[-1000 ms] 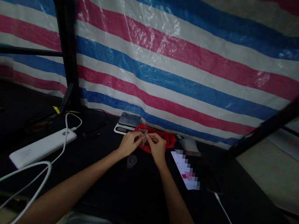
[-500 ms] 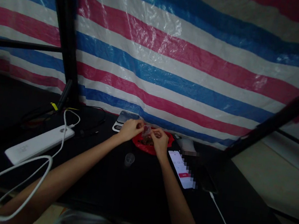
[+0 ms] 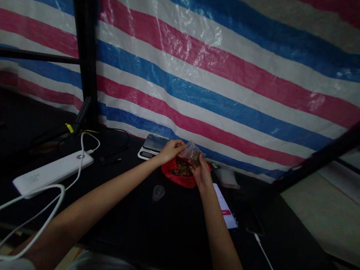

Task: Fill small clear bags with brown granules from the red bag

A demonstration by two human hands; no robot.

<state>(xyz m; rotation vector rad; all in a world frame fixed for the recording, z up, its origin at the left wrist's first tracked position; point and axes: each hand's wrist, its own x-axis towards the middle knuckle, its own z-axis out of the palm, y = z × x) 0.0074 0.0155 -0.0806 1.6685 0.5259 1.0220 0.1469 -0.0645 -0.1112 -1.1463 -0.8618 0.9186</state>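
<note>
A small clear plastic bag (image 3: 192, 153) with brownish contents is held up between both hands. My left hand (image 3: 172, 150) pinches its upper left side, fingers closed. My right hand (image 3: 200, 172) grips its lower right side, thumb up along the bag. Below them a red plastic bag (image 3: 182, 181) lies spread out, with a heap of loose brown and yellowish bits (image 3: 180, 169) on it. A digital scale (image 3: 146, 153) with a dark platform sits just left of my left hand. Nearer to me stands a small clear cup (image 3: 159, 192).
A white power bank (image 3: 52, 172) with a looped white cable (image 3: 60, 199) lies at the left. To the right are a lit phone (image 3: 227, 215), a dark phone (image 3: 254, 220) on a cable, and a clear packet (image 3: 226, 176). A striped plastic sheet (image 3: 206, 81) hangs behind the black table.
The small bag has risen and moved right, and its brownish contents now show. My right hand has shifted from a fingertip pinch to a hold along its side. The view has shifted slightly.
</note>
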